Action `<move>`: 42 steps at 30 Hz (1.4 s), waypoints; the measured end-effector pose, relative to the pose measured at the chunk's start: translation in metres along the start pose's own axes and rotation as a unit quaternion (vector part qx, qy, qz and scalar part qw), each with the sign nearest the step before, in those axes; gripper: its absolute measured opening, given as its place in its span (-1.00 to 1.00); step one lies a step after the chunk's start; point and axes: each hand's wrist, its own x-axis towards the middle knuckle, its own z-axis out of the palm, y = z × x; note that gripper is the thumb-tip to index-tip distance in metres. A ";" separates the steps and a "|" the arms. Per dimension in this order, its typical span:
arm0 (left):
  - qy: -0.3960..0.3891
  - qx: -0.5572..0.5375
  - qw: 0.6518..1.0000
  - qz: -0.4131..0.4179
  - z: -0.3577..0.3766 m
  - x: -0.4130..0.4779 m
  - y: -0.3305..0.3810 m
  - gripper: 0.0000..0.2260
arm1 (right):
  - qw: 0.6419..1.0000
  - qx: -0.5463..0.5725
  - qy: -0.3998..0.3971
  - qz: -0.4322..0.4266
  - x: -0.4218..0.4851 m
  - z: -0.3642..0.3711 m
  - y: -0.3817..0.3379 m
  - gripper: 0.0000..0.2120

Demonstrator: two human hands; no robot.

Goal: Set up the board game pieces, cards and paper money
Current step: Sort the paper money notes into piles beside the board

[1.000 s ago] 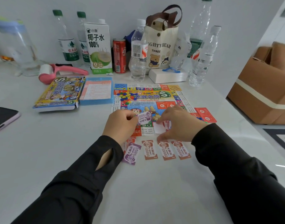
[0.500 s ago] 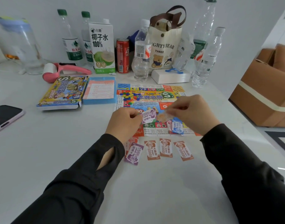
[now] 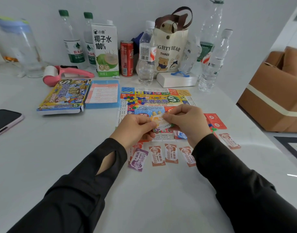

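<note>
The colourful paper game board (image 3: 154, 98) lies flat mid-table with small coloured plastic pieces (image 3: 133, 100) heaped on its left part. Above its near edge my left hand (image 3: 136, 128) and my right hand (image 3: 188, 121) both pinch a small stack of paper money (image 3: 159, 121). In front of the board a row of notes lies face up: a purple note (image 3: 138, 159) and several orange notes (image 3: 171, 155). One more orange note (image 3: 229, 141) lies to the right. Red cards (image 3: 215, 122) rest by the board's right edge. A blue note (image 3: 182, 135) lies under my right wrist.
The game box (image 3: 65, 96) and a blue instruction sheet (image 3: 104, 94) lie left of the board. A phone (image 3: 4, 121) sits at the far left. Bottles, a carton (image 3: 107, 49), a can, a tote bag (image 3: 169, 47) and a white box line the back. Cardboard boxes (image 3: 275, 98) stand beside the table's right edge.
My hands have come together: the right hand moved left and now pinches the money stack held by the left. An orange note now lies at the right of the table.
</note>
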 end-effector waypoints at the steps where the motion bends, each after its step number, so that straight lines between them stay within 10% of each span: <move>1: 0.007 -0.003 1.000 0.001 0.000 0.000 0.000 -0.91 | 1.000 -0.017 0.004 -0.009 0.000 0.001 0.001 -0.83; 9: 0.106 0.138 0.981 0.086 -0.002 0.005 -0.006 -0.83 | 0.947 -0.289 0.076 -0.116 0.009 -0.023 0.002 -0.93; 15: 0.119 0.223 0.961 0.108 -0.001 0.011 -0.015 -0.76 | 0.846 -0.524 -0.082 -0.054 0.006 -0.033 0.010 -0.70; 31: 0.164 0.447 0.870 0.128 0.004 0.011 -0.025 -0.69 | 0.786 -0.591 -0.169 -0.066 0.021 -0.029 -0.003 -0.68; 42: 0.165 0.437 0.872 0.147 0.007 0.010 -0.024 -0.75 | 0.784 -0.587 -0.194 -0.050 0.030 -0.025 -0.008 -0.64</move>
